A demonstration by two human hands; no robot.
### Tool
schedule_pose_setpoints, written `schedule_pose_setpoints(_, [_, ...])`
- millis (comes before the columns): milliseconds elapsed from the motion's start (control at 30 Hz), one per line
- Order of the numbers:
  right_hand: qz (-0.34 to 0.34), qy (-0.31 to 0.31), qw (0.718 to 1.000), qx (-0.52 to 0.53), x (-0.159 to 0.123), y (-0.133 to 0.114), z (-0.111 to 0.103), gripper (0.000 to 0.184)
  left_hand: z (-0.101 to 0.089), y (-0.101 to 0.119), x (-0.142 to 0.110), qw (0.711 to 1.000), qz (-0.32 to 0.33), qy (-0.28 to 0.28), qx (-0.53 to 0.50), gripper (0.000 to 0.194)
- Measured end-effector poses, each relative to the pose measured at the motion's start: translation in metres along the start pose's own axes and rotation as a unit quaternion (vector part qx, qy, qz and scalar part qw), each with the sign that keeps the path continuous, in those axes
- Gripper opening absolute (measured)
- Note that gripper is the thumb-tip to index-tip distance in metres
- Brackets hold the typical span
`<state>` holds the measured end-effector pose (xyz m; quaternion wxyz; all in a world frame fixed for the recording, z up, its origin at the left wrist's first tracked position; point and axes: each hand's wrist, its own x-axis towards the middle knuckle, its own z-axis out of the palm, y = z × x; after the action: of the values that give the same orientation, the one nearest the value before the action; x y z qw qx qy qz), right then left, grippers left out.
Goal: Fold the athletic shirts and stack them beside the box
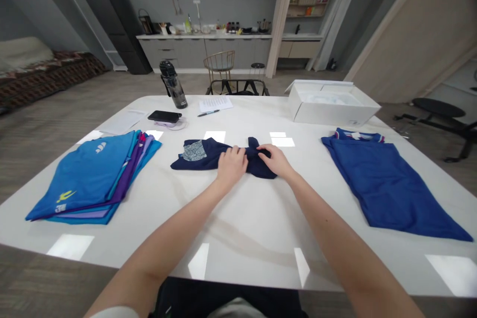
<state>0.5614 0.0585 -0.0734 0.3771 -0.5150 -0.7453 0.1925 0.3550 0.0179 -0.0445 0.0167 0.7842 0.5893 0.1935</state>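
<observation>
A dark navy garment (pixel 208 161) lies across the middle of the white table (pixel 238 218), gathered narrow near its centre. On its left part sits a patch of grey-blue patterned fabric (pixel 194 151). My left hand (pixel 233 165) is closed over the gathered middle, fingers pressed into the cloth. Just to the right, my right hand (pixel 275 160) pinches the garment between thumb and fingers, its palm clear of the fabric. The cloth under my fingers is partly hidden.
A stack of folded blue and purple shirts (pixel 89 174) rests at left, a folded blue shirt (pixel 387 184) at right. Toward the back are a black phone (pixel 164 117), a dark bottle (pixel 174 87), paper (pixel 216 103) with a pen (pixel 208 113), and an open white box (pixel 328 112).
</observation>
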Motion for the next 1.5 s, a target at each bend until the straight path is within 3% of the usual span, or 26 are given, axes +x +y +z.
schedule_pose_setpoints(100, [-0.001, -0.046, 0.996, -0.081, -0.001, -0.008, 0.012, 0.033, -0.005, -0.026, -0.010, 0.988, -0.100, -0.023, 0.120, 0.053])
schedule_pose_setpoints(200, [0.019, -0.076, 0.981, -0.178, -0.005, -0.019, 0.016, 0.037, 0.002, -0.041, -0.009, 0.977, -0.139, -0.076, 0.144, 0.065])
schedule_pose_setpoints(367, [0.052, -0.095, 0.958, -0.266, -0.025, -0.036, 0.007, 0.034, 0.019, -0.049, 0.021, 0.979, -0.133, -0.148, 0.035, 0.077])
schedule_pose_setpoints(500, [0.090, -0.108, 0.947, -0.290, -0.050, -0.054, -0.002, 0.036, 0.036, -0.049, 0.057, 0.984, -0.074, -0.150, -0.052, 0.071])
schedule_pose_setpoints(700, [0.135, -0.152, 0.946, -0.254, -0.082, -0.086, -0.001, 0.056, 0.062, -0.039, 0.104, 0.984, 0.022, -0.161, -0.072, 0.064])
schedule_pose_setpoints(867, [0.120, -0.208, 0.953, -0.184, -0.101, -0.110, 0.005, 0.030, 0.069, -0.038, 0.132, 0.981, 0.070, -0.172, -0.061, 0.056])
schedule_pose_setpoints(1000, [0.119, -0.245, 0.955, -0.119, -0.113, -0.126, 0.009, 0.031, 0.069, -0.038, 0.133, 0.981, 0.059, -0.173, -0.059, 0.054])
schedule_pose_setpoints(1133, [0.090, -0.265, 0.959, -0.037, -0.116, -0.135, 0.011, 0.038, 0.062, -0.031, 0.113, 0.982, 0.040, -0.156, -0.098, 0.055])
schedule_pose_setpoints(1300, [0.094, -0.241, 0.963, 0.070, -0.086, -0.124, 0.012, 0.020, 0.049, -0.017, 0.090, 0.988, 0.066, -0.086, -0.108, 0.048])
schedule_pose_setpoints(1500, [0.136, -0.127, 0.978, 0.095, -0.010, -0.049, 0.017, 0.020, 0.045, -0.019, 0.099, 0.985, 0.076, -0.099, -0.122, 0.049])
